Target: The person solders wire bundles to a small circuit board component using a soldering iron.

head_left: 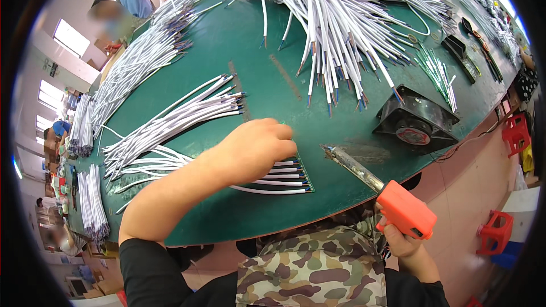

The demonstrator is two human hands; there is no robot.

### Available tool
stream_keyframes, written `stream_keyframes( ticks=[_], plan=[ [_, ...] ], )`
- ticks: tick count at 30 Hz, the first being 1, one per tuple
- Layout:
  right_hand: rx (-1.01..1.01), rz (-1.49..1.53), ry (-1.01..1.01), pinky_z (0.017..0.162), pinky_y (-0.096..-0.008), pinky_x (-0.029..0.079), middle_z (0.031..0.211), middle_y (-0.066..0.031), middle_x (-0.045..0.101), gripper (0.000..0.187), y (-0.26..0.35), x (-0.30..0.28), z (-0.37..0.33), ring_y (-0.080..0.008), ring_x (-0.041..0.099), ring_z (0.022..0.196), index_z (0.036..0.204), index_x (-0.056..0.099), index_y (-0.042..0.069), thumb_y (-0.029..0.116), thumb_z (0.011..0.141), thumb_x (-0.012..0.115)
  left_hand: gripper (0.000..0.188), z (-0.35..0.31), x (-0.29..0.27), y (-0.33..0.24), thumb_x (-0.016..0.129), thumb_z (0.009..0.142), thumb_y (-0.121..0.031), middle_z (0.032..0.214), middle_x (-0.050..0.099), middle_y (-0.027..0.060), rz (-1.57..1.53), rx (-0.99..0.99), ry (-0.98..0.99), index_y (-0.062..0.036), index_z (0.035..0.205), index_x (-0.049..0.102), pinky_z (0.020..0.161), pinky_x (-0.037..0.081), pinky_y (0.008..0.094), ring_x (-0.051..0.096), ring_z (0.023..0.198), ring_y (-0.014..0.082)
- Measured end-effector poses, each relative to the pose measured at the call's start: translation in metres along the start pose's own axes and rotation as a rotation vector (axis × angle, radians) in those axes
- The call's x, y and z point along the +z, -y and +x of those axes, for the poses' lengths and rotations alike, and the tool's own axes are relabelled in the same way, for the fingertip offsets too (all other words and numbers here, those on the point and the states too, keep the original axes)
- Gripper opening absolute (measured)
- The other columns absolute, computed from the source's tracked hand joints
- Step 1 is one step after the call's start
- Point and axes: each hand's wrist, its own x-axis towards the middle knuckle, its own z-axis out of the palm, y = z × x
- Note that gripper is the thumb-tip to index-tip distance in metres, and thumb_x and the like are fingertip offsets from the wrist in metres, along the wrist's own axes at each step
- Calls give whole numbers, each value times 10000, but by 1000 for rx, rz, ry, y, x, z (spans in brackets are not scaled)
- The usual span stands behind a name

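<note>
Bench: green work surface [256,79] in a bright workshop, strewn with bundles of white wires.
Circuit strip: narrow green board [303,175] just under the left hand's fingertips, with a row of white leads [278,177] lying side by side onto it.
Left hand: left hand [256,148] curled nearly closed, fingertips pressed down on the leads; whether it pinches one wire cannot be told.
Right hand: right hand [405,241] wrapped around the orange grip of a soldering iron [372,185], its metal tip [329,150] just right of the left fingers and apart from the board.
Risk: judging by the gap, the hot tip sits close to the left fingers, so a slip could burn them or scorch insulation; lifted pressure could let the leads shift off the board.
Farther right: black square fan [418,122] beyond the iron.
Farther ahead: loose wire heap [330,28] with stripped coloured ends.
Farther left: tidy wire bundle [182,113] beside the forearm.
</note>
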Motion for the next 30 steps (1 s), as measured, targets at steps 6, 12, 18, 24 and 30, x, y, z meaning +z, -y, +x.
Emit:
stream_keyframes(
  ticks=[6,12,18,24,30],
  plan=[
    [-3,-22,-4,598,-336,501,767,-62,636,182,-1,1,-1,-249,614,644,926,689,19,120,775,702,71,-23,27,-29,692,869,-74,918,639,112,-294,-441,-277,-49,936,691,721,533,419,649,830,350],
    [-42,-39,19,596,-337,506,773,-65,644,156,3,0,3,-250,626,660,893,686,24,124,775,709,144,-21,15,-38,658,876,-77,904,639,131,-10,-277,-72,-29,1011,671,753,535,438,649,865,359],
    [15,8,14,603,-336,518,773,-63,654,147,5,-2,-2,-244,638,659,887,691,31,119,771,708,160,-16,8,-17,643,883,-85,934,658,163,-145,-337,15,-24,1029,666,786,530,452,650,886,365],
    [33,-9,-3,601,-334,524,773,-57,661,129,4,-3,-2,-243,643,655,887,694,41,121,787,712,137,-5,0,1,674,892,-98,1002,683,164,-468,-331,73,-11,996,696,819,531,442,653,931,367],
    [-14,-34,-11,590,-335,514,759,-57,653,134,2,1,0,-246,629,637,884,690,39,138,796,714,87,1,-2,3,669,842,-48,875,635,147,-172,-152,28,-48,924,699,748,512,466,634,867,366]
  ],
)
